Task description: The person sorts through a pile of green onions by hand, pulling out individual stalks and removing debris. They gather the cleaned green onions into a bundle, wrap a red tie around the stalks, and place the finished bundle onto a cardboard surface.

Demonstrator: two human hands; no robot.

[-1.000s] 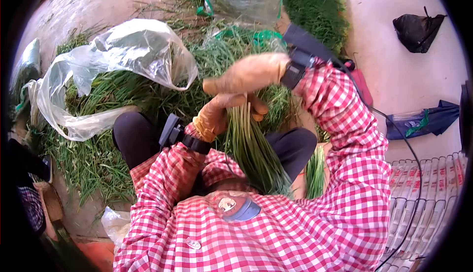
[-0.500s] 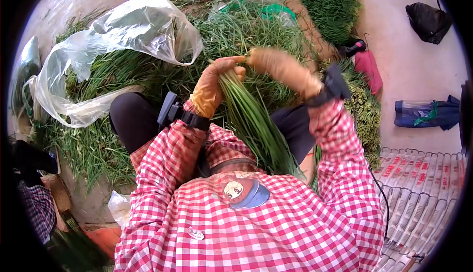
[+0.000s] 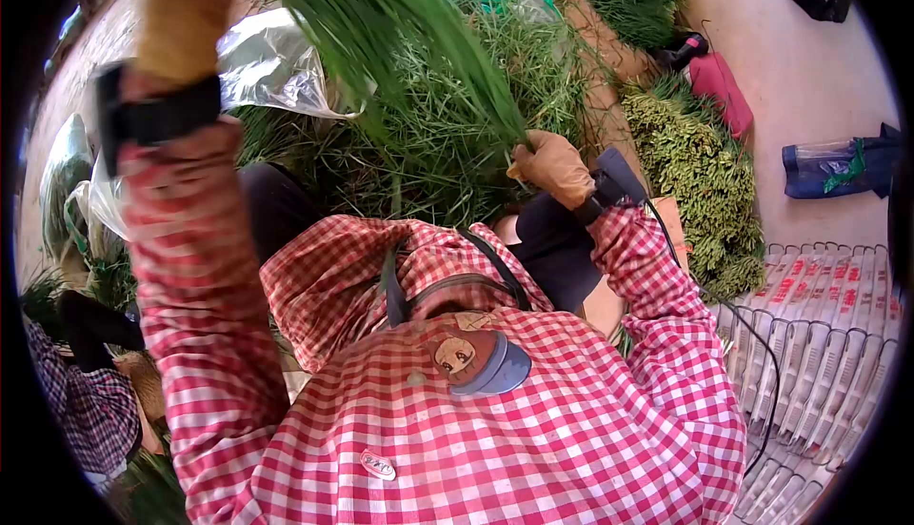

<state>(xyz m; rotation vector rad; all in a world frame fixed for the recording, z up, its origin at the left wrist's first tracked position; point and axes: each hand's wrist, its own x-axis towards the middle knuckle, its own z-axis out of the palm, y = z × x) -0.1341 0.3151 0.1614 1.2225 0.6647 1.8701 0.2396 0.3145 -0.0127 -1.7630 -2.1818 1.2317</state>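
Left hand [image 3: 186,20]: gloved, high at the top edge, beside the bundle's upper end; fingers cut off, so cannot tell what they grip
Right hand [image 3: 557,168]: gloved, fingers curled closed on the bundle's narrow lower end; just above a dark-trousered knee [image 3: 557,249]
Bundle of green stalks [image 3: 400,39]: slanting from the top edge down to the right hand; over loose greens [image 3: 428,163]
Plastic bag [image 3: 271,59]: clear, crumpled, left of the bundle
Right side: stacked greens [image 3: 690,182], ends outward; pink item [image 3: 721,95] near
Far left: another person's checked clothing [image 3: 95,411]
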